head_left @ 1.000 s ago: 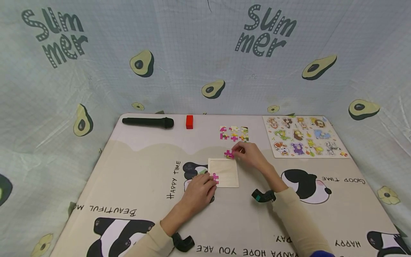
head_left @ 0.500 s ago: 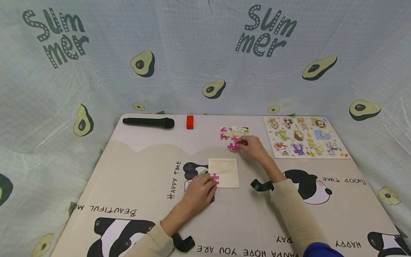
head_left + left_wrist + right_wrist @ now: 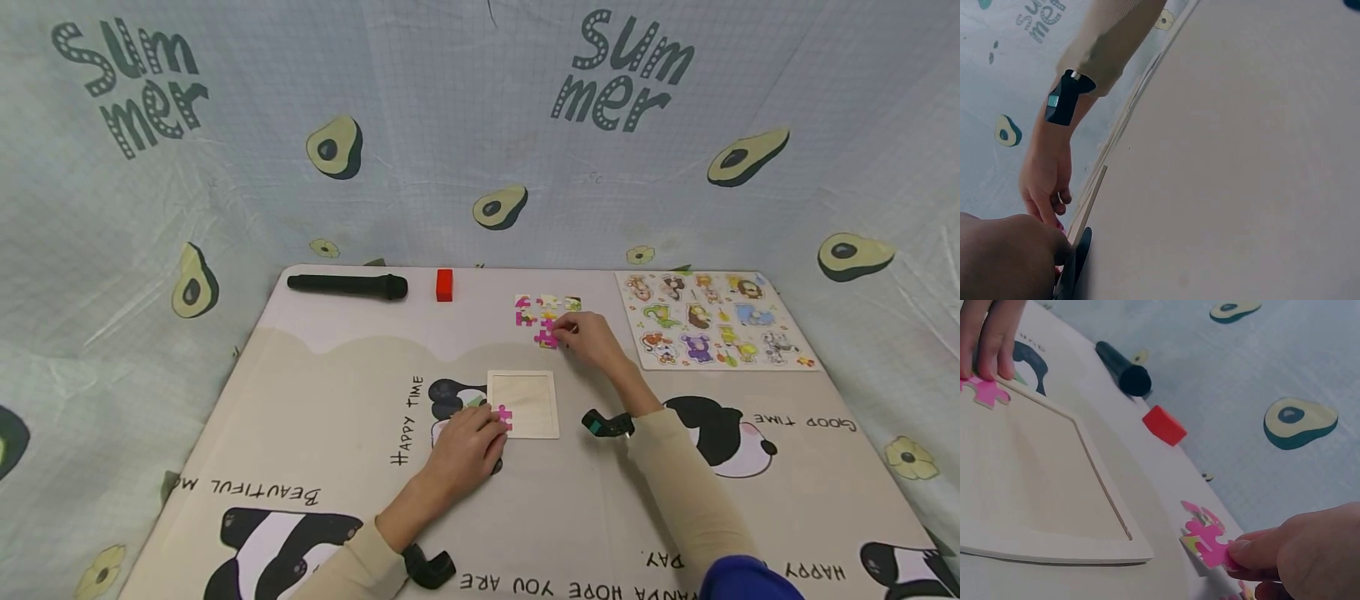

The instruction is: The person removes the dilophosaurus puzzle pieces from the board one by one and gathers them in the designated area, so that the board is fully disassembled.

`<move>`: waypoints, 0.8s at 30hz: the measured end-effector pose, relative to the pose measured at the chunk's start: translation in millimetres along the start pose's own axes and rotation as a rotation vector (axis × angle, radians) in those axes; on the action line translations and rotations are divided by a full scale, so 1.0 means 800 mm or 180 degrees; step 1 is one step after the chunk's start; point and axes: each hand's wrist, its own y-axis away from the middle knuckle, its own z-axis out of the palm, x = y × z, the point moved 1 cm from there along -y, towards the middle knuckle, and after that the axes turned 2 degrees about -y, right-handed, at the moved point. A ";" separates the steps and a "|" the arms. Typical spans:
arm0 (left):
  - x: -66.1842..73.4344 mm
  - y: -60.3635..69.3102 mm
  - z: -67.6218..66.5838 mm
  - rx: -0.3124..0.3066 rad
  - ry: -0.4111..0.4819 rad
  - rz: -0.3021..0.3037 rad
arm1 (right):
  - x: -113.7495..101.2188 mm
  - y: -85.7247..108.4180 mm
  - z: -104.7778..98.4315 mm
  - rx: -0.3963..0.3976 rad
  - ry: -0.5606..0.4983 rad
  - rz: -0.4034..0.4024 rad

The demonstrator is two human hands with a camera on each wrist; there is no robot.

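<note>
A square wooden puzzle tray [image 3: 532,398] lies mid-table, with one pink puzzle piece [image 3: 989,394] in its corner. My left hand [image 3: 467,448] rests at the tray's left edge, its extended fingertips touching that piece; the thumb is hidden. Between thumb and fingers, my right hand [image 3: 596,343] pinches another pink puzzle piece [image 3: 1211,545], which has a yellow-green patch. It holds this piece beyond the tray's far edge, close to the near side of several loose puzzle pieces [image 3: 524,318]. Part of that group is hidden behind the right fingers.
A black microphone-shaped object [image 3: 347,287] and a red block [image 3: 444,285] lie along the back edge. At the back right is a board with cartoon animals [image 3: 712,321]. Patterned cloth [image 3: 420,167] hangs behind the table.
The right hand has carried its pink puzzle piece away from the tray, back and slightly right toward the loose pieces. My left hand has stayed in place.
</note>
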 end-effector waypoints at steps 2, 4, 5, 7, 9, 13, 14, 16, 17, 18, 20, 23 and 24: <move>0.000 0.000 0.000 0.0014 0.0011 0.0005 | 0.001 -0.001 0.001 0.0022 0.0026 -0.0038; 0.001 0.000 -0.001 0.0031 0.0017 0.0013 | 0.002 -0.002 0.001 0.0037 0.0067 -0.0072; 0.001 0.000 -0.001 0.0036 0.0018 0.0016 | 0.002 -0.002 0.002 0.0045 0.0083 -0.0078; 0.001 0.000 -0.001 0.0043 0.0021 0.0019 | 0.002 -0.002 0.003 0.0055 0.0117 -0.0088; 0.001 0.000 -0.001 0.0040 0.0014 0.0015 | 0.002 -0.002 0.003 0.0057 0.0149 -0.0096; 0.000 0.000 -0.001 0.0026 0.0012 0.0005 | 0.001 -0.001 0.004 0.0011 0.0222 -0.0075; 0.000 0.000 0.000 0.0023 0.0013 0.0003 | 0.001 -0.001 0.005 -0.0011 0.0257 -0.0073; 0.000 0.000 0.000 0.0024 0.0016 0.0003 | 0.002 -0.002 0.006 -0.0063 0.0332 -0.0060; 0.000 0.000 0.000 0.0024 0.0019 0.0002 | 0.002 -0.002 0.006 -0.0087 0.0362 -0.0056; 0.000 0.000 0.000 0.0024 0.0019 0.0000 | 0.003 -0.002 0.007 -0.0103 0.0400 -0.0064; 0.000 0.000 0.000 0.0019 0.0020 -0.0001 | 0.004 -0.003 0.008 -0.0111 0.0437 -0.0067; 0.000 0.000 0.000 -0.0002 0.0018 -0.0011 | 0.005 -0.003 0.008 -0.0102 0.0450 -0.0066; 0.000 0.000 0.000 -0.0009 0.0017 -0.0015 | 0.005 -0.003 0.008 -0.0099 0.0450 -0.0069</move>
